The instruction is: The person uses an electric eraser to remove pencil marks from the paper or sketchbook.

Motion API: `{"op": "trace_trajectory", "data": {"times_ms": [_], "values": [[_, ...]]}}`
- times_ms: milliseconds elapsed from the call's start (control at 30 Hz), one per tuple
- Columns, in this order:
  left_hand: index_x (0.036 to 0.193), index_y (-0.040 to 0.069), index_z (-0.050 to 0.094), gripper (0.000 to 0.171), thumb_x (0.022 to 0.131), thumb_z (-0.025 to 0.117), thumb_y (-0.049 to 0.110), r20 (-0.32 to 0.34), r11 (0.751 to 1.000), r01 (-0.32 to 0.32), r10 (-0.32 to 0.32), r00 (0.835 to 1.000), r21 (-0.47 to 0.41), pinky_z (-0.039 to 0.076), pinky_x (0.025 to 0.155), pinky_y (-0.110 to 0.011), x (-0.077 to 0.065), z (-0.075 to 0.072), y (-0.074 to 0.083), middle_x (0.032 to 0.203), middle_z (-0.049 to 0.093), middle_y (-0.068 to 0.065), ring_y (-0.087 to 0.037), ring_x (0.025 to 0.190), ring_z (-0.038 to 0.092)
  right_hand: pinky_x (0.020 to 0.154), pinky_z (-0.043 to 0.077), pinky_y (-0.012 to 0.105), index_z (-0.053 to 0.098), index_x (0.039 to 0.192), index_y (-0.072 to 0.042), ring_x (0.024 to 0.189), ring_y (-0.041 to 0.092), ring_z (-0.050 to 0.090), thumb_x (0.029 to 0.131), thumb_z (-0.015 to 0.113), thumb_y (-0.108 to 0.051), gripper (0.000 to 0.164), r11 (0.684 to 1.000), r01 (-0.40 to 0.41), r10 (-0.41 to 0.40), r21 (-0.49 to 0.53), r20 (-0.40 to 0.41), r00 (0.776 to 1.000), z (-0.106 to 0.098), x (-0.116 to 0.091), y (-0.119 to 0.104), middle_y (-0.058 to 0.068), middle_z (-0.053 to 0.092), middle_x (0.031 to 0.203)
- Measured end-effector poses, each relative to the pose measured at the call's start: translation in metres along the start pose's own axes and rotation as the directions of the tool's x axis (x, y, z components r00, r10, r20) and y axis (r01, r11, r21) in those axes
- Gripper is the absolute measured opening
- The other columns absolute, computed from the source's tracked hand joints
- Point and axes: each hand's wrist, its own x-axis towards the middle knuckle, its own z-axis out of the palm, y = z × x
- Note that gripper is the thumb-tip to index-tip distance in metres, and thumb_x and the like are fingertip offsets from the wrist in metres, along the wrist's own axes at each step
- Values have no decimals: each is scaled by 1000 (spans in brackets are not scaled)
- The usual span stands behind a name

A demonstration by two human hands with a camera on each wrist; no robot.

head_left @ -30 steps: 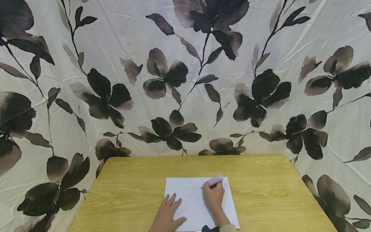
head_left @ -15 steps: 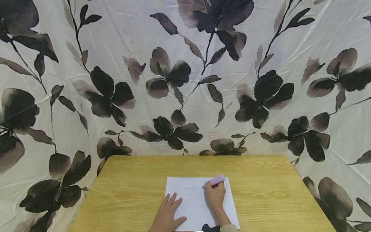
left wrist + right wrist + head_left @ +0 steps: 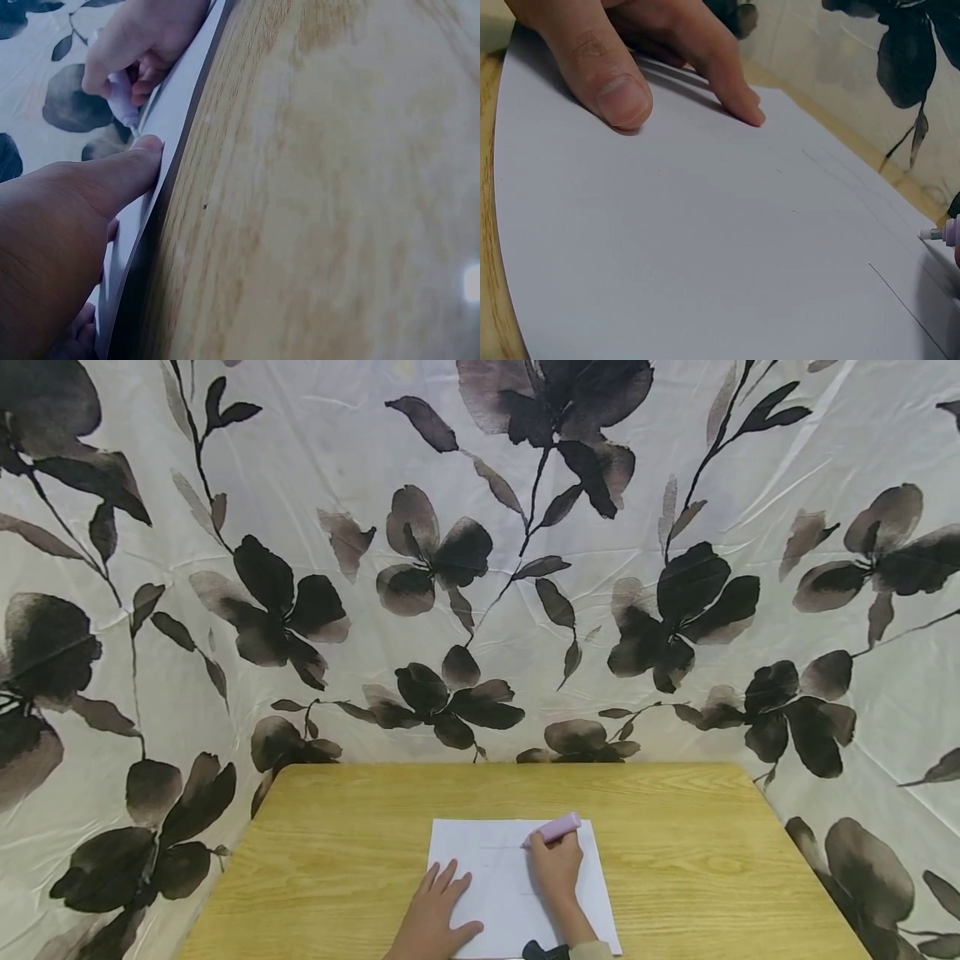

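Observation:
A white sheet of paper (image 3: 498,910) with a few thin, faint lines lies on the wooden table. My left hand (image 3: 435,914) rests flat on its left side, fingers spread; the right wrist view shows this hand's thumb (image 3: 626,101) pressing the sheet near one edge. In my right hand (image 3: 557,868) is a thick lilac pen (image 3: 558,827), pinched between thumb and fingers and tilted up to the right. Its narrow pale tip (image 3: 930,234) is right at the paper, beside the end of a faint line in the upper part.
Yellowish wood-grain table (image 3: 697,860) surrounds the sheet. Behind and beside it hangs a pale cloth (image 3: 570,610) with dark flowers. A black band (image 3: 543,952) and a beige sleeve (image 3: 591,950) show at my right wrist.
The head view has shifted very slightly. Both hands and the pen keep nearly the same place on the paper.

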Motion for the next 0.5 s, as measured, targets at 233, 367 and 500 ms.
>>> {"op": "trace_trajectory", "data": {"times_ms": [233, 367, 500], "values": [[132, 6, 58, 75, 84, 62, 62, 7, 1000, 10, -10, 1000, -9, 26, 111, -56, 1, 4, -3, 142, 47, -22, -41, 134, 37, 53, 43, 28, 55, 89, -2, 62, 16, 50, 74, 69, -5, 20, 1000, 12, -12, -9, -5, 1000, 0, -1, 2, 3, 56, 68], [133, 6, 58, 75, 84, 61, 63, 11, 1000, 17, -17, 1000, -19, 26, 111, -56, 2, 5, -3, 143, 46, -21, -41, 135, 36, 51, 43, 26, 55, 88, -2, 59, 15, 50, 75, 69, -4, 19, 1000, 7, -7, 12, 1, 1000, 0, 0, 0, 2, 55, 66], [134, 6, 57, 75, 84, 61, 62, 28, 998, 37, -35, 999, -50, 25, 112, -55, 1, 3, -3, 145, 43, -21, -41, 137, 33, 46, 43, 24, 54, 86, -2, 53, 13, 51, 78, 66, -3, 14, 995, -38, 41, 89, -29, 999, -1, 2, -2, 3, 56, 61]]}}
